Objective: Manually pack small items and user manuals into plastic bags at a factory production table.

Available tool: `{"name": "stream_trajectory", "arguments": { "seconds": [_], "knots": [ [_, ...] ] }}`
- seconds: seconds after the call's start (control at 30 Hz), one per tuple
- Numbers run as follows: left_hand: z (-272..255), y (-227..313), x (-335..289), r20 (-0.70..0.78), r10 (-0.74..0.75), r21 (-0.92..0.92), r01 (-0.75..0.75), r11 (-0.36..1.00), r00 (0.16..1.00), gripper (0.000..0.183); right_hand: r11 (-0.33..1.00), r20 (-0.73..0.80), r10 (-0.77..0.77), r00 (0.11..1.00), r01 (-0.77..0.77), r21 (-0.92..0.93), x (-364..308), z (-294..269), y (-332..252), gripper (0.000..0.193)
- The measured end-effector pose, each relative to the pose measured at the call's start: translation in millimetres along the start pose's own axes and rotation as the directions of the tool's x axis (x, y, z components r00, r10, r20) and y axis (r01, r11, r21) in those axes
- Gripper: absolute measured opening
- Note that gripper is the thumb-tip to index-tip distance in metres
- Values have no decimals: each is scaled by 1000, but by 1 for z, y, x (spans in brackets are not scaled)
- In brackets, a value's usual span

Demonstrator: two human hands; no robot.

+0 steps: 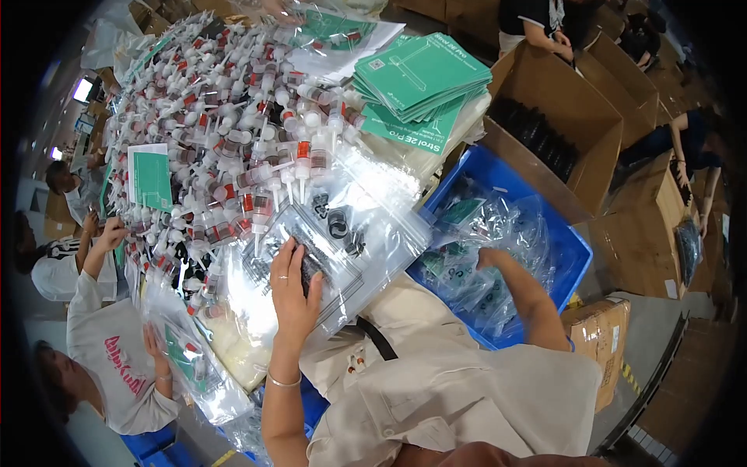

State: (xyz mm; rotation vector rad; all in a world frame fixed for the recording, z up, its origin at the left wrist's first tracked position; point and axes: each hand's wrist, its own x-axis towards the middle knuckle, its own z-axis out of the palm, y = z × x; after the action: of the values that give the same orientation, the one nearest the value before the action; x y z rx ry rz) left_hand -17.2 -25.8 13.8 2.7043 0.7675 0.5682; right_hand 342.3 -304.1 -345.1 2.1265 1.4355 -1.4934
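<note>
My left hand (295, 294) lies with its fingers stretched out on a stack of clear plastic bags (389, 226). Black print shows on the bags, and a dark patch is visible under my fingers. Out to the right, my right hand (495, 260) is over a blue bin (570, 247), close against filled clear bags (498, 226) that have green pieces inside. Most of its fingers are hidden, so its grip cannot be made out. Beyond the bag stack spreads a large heap of small clear bottles (226, 132) with white tips and red labels.
Green printed booklets (420, 74) are stacked at the far side, and another booklet (151, 179) lies on the bottle heap. A co-worker in a white shirt (117, 358) works at the left. Behind the bin stands an open cardboard box (595, 148) holding black parts; a closed carton (597, 335) stands nearer.
</note>
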Motion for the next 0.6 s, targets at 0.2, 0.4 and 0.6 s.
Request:
{"name": "stream_trajectory", "arguments": {
  "seconds": [0.2, 0.4, 0.6],
  "knots": [
    [5, 3, 2, -22, -36, 67, 37, 997, 999, 45, 743, -277, 664, 694, -575, 342, 26, 78, -11, 81],
    [12, 5, 9, -52, -37, 46, 40, 998, 998, 44, 502, -141, 666, 733, -300, 811, 82, 106, 12, 47],
    [12, 8, 7, -76, -35, 49, 39, 998, 997, 42, -83, -209, -329, 921, 192, 978, 73, 29, -3, 12]
  ]
}}
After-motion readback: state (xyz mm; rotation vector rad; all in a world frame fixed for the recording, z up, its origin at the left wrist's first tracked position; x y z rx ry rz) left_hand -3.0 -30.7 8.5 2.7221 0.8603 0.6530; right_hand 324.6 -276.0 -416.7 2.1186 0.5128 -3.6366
